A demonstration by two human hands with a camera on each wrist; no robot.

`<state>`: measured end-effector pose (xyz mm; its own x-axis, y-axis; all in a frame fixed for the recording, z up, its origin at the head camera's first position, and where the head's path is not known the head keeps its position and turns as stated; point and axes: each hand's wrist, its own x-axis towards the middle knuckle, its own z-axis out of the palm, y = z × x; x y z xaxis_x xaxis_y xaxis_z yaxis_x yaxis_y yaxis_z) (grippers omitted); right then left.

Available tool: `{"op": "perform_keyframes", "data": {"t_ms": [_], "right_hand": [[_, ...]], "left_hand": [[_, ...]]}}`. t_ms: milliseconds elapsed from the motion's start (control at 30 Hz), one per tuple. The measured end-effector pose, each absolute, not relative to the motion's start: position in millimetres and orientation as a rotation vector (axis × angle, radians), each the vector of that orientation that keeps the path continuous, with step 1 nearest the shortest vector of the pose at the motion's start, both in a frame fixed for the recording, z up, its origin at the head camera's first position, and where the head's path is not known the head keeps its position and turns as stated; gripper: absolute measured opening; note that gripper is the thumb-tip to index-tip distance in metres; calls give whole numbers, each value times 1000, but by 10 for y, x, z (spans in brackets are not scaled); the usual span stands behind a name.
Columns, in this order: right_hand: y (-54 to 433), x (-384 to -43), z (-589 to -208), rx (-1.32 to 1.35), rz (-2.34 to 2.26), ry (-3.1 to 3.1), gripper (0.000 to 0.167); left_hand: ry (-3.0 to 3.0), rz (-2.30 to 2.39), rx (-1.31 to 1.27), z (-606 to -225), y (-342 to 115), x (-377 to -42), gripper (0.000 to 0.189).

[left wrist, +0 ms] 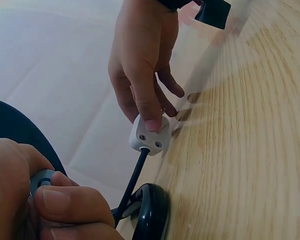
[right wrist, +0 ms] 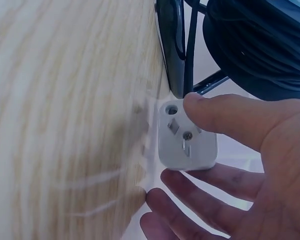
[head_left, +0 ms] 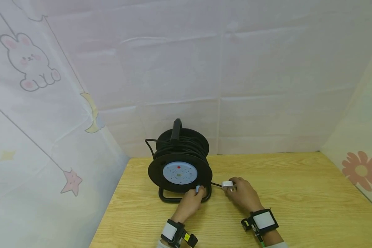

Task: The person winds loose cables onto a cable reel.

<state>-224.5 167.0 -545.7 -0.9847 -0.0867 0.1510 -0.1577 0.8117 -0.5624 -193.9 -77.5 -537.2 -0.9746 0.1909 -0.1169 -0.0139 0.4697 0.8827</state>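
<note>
A black cable reel [head_left: 156, 174] stands upright on the wooden table, with a round pale blue socket panel [head_left: 186, 174] on its front. My left hand [head_left: 189, 204] curls its fingers and thumb round a small blue-grey knob [left wrist: 41, 179] low on the right of the reel's front disc. To the right of the reel, my right hand [head_left: 245, 195] pinches a white plug [right wrist: 187, 150] between thumb and fingers. The plug's metal pins face the right wrist camera. A black cable [left wrist: 132, 182] runs from the plug back past the reel's foot.
Black cable [head_left: 186, 146] is wound on the drum, and a loop of it sticks out at the left. A carrying handle [head_left: 175, 131] tops the reel; a tubular stand [head_left: 170, 199] supports it. Printed cloth [head_left: 173, 69] hangs behind the wooden table [head_left: 297, 193] and along both sides.
</note>
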Motion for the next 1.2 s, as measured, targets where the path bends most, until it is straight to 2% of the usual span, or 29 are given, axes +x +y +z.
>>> {"op": "perform_keyframes", "data": {"t_ms": [600, 1200], "right_hand": [[1686, -2218, -5429, 172, 1051, -2922, 66], [1674, -2229, -5441, 160, 1047, -2917, 60]], "left_hand": [[2561, 1431, 118, -5412, -987, -1896, 64], [2596, 1393, 107, -5467, -1187, -1895, 64]]}}
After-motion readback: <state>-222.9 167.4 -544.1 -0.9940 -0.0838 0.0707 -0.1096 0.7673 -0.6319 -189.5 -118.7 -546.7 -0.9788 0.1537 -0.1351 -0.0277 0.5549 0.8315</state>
